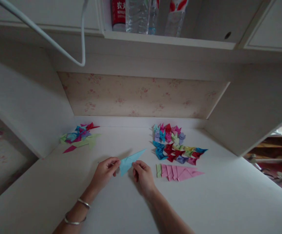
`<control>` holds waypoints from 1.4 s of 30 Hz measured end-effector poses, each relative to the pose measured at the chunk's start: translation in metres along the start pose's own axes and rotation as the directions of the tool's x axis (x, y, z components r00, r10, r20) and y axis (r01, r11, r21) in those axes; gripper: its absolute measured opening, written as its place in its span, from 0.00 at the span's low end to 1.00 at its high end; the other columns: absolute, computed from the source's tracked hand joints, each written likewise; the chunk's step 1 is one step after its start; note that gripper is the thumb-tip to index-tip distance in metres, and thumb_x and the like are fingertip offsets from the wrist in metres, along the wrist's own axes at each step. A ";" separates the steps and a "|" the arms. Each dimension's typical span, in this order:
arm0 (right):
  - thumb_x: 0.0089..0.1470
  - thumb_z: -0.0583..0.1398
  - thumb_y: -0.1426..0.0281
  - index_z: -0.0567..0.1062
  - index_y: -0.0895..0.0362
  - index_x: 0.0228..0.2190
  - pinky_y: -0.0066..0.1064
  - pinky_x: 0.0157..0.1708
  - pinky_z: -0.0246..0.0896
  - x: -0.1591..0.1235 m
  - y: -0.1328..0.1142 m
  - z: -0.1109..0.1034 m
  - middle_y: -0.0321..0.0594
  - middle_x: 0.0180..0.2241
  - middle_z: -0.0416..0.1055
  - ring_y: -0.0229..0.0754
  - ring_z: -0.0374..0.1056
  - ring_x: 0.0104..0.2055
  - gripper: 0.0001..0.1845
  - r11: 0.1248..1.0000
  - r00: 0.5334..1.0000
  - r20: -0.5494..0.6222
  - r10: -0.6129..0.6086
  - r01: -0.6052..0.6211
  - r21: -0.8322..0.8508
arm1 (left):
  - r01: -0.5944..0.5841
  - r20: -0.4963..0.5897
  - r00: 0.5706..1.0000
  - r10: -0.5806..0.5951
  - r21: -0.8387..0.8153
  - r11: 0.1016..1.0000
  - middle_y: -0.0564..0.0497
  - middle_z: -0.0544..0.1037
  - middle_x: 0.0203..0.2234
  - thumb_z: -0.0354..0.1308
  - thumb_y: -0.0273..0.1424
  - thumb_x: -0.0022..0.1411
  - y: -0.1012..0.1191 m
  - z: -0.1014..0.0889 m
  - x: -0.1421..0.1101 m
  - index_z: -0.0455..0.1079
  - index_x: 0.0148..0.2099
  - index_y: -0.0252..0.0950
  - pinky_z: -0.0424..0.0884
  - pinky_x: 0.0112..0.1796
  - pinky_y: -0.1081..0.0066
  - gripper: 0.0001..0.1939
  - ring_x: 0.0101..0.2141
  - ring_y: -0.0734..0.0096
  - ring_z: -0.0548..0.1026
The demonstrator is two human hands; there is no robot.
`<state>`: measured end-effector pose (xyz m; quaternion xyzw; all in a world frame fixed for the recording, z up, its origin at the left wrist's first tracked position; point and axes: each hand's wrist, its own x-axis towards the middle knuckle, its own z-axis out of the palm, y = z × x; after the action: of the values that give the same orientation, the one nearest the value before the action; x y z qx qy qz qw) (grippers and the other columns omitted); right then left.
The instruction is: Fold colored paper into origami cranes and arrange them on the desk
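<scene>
A light-blue folded paper [129, 163], pointed at its upper right end, is held just above the white desk between my two hands. My left hand [106, 170] pinches its left edge with thumb and fingers. Close to the middle of its lower edge, my right hand [142, 175] grips it between thumb and curled forefinger. Two silver bangles ring my left wrist. Right of my right hand lies a row of overlapping pink folded papers [180, 172], with a light-green folded paper [158, 170] at its left end.
Colourful small origami pieces [168, 133] stand in rows at the back right, with more rows [178, 152] before them. A loose origami heap [81, 135] lies back left. Overhead, a shelf [170, 38] holds plastic bottles [137, 16]; a white cable [45, 34] hangs at upper left.
</scene>
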<state>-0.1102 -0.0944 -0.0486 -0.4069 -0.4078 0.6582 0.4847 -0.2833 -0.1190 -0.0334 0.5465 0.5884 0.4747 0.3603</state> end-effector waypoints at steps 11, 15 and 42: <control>0.47 0.63 0.57 0.67 0.58 0.20 0.23 0.11 0.38 -0.001 -0.001 -0.002 0.29 0.15 0.62 0.27 0.51 0.12 0.19 1.000 0.995 0.098 0.004 -0.001 -0.027 | 0.039 -0.004 0.999 -0.039 -0.063 0.997 0.56 0.70 0.16 0.59 0.44 0.56 0.000 0.004 -0.001 0.72 0.37 0.32 0.60 0.18 0.77 0.18 0.16 0.77 0.65; 0.48 0.62 0.57 0.67 0.58 0.18 0.24 0.11 0.36 0.000 0.003 -0.003 0.27 0.12 0.58 0.27 0.48 0.11 0.19 0.996 0.996 0.091 -0.006 0.014 -0.087 | 0.022 -0.020 1.000 -0.023 -0.037 0.999 0.55 0.71 0.17 0.59 0.44 0.56 0.000 0.004 0.000 0.72 0.37 0.32 0.60 0.18 0.77 0.17 0.16 0.77 0.66; 0.56 0.55 0.57 0.73 0.57 0.26 0.24 0.16 0.45 0.000 0.017 -0.004 0.32 0.17 0.66 0.31 0.54 0.16 0.18 0.948 0.981 0.190 -0.038 0.096 -0.304 | 0.066 -0.079 0.994 -0.078 -0.152 0.986 0.58 0.67 0.17 0.59 0.43 0.56 0.000 0.000 0.004 0.70 0.38 0.32 0.53 0.18 0.79 0.18 0.16 0.81 0.60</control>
<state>-0.1121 -0.0971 -0.0660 -0.4026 -0.5628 0.6027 0.3973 -0.2839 -0.1155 -0.0335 0.4758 0.5852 0.5268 0.3920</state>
